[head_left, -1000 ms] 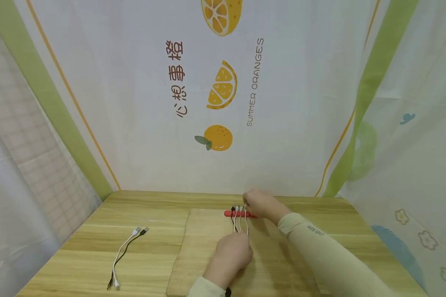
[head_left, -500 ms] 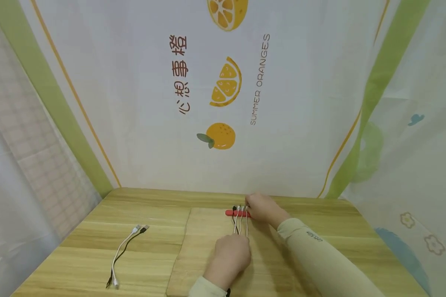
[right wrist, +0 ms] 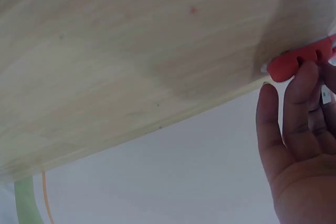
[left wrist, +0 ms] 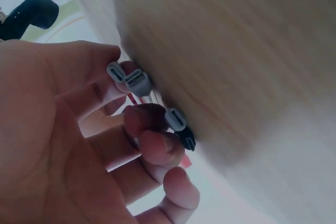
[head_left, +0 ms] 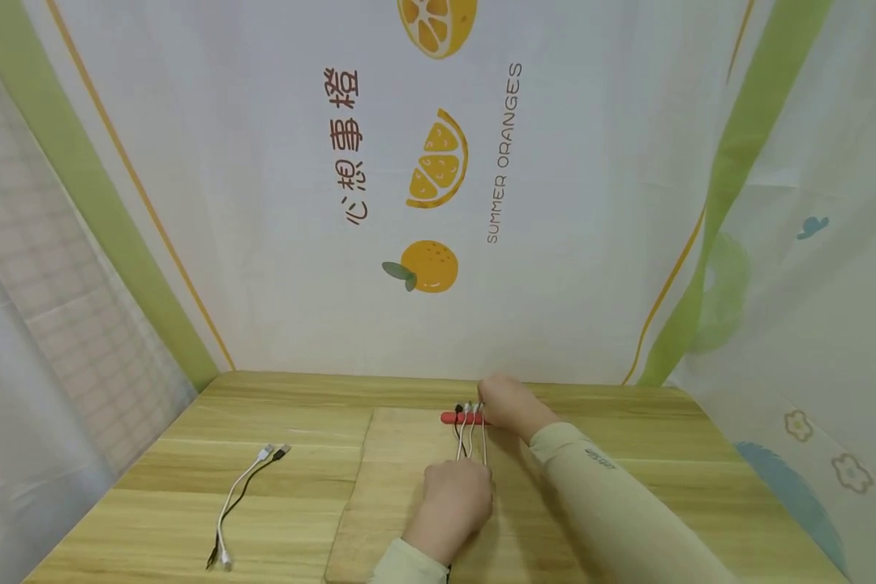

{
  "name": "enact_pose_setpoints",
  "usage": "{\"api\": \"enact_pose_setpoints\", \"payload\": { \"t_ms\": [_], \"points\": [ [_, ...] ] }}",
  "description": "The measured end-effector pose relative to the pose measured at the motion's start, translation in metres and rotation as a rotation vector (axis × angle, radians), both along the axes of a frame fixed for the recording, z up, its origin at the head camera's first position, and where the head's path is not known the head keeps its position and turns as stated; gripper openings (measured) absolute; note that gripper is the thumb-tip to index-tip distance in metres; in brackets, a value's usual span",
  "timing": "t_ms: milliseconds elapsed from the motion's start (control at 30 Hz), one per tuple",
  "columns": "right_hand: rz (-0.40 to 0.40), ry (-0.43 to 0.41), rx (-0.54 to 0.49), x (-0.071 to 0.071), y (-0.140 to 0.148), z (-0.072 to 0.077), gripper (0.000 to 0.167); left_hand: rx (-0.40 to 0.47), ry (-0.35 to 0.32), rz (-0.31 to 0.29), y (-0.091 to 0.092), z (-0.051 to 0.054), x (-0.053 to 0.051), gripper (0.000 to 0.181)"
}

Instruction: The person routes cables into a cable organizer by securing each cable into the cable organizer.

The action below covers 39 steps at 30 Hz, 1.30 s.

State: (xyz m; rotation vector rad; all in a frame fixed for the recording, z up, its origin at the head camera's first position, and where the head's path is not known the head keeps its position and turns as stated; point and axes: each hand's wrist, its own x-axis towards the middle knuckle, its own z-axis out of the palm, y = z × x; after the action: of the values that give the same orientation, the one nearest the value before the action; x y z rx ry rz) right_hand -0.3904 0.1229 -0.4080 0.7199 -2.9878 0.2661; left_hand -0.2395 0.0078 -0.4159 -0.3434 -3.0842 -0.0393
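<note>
In the head view, a red cable holder (head_left: 448,418) lies on a wooden board (head_left: 387,470), its right part covered by my right hand (head_left: 514,405). One black and several white USB cables (head_left: 484,442) run from it toward me. My right fingers pinch a white cable at its plug end (right wrist: 326,96), partly hidden in the right wrist view, against the holder's slotted edge. My left hand (head_left: 458,499) grips the cables' near ends. In the left wrist view, pale connectors (left wrist: 137,82) sit by the thumb and fingers, with a black connector (left wrist: 186,138) below them.
On the table's left side lie a white cable (head_left: 228,507) and a black cable (head_left: 246,487) side by side. A printed curtain (head_left: 555,308) hangs behind the table (head_left: 299,393), and others flank it.
My right hand has come down slightly over the holder's right end, hiding more of it. The left hand stays nearly in place on the cables. The head view shifts a little.
</note>
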Motion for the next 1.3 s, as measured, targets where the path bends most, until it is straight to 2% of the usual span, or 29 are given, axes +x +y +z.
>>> {"api": "enact_pose_setpoints", "payload": {
  "t_ms": [233,467,767,1000,1167,1300],
  "points": [
    [-0.053,-0.017,0.006,-0.003,-0.004,-0.001,0.045,0.014,-0.028,0.013,0.0,0.001,-0.003,0.018],
    [-0.087,-0.032,-0.043,0.0,-0.006,-0.002,0.013,0.026,-0.025,0.004,-0.002,0.004,-0.002,0.023],
    [-0.059,-0.011,-0.091,0.005,0.002,-0.009,0.014,0.119,-0.065,-0.009,-0.009,0.008,0.003,0.023],
    [-0.042,-0.007,-0.077,0.005,0.005,-0.012,0.016,0.152,-0.047,-0.031,-0.012,0.006,0.01,0.026],
    [-0.038,0.016,-0.053,0.008,0.005,-0.014,0.015,0.188,-0.033,-0.08,-0.019,0.007,0.02,0.03],
    [-0.036,-0.024,-0.085,0.015,0.004,-0.019,0.018,0.2,-0.023,-0.131,-0.028,0.003,0.03,0.029]
  ]
}}
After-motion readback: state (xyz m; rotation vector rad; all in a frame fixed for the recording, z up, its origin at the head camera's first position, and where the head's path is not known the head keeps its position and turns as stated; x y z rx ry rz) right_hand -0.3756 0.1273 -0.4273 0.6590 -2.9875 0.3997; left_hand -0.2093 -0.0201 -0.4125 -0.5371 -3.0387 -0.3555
